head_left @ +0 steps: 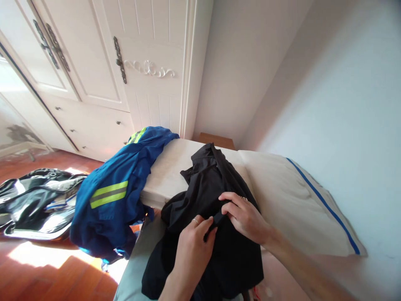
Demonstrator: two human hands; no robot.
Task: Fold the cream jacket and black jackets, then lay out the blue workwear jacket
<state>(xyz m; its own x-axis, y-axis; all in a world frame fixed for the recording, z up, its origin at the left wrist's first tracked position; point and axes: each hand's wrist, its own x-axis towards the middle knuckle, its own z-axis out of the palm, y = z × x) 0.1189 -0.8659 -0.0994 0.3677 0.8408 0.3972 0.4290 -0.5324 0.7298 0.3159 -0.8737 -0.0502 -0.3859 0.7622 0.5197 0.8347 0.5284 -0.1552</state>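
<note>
Apparently to steady it, left hand (194,246) pinches black collared cloth top (236,255) between fingers; right hand (246,218), fingers curled, touches it, grip unclear. Top lies right of blue, yellow-banded cloth garment (115,170).

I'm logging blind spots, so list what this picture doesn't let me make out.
All in the head view:
Pale lettering on the black garment: too small to read, beside the right hand.
Open case: far left side cut off by the left edge.
Red item: mostly hidden by the black garment and bottom edge.
</note>
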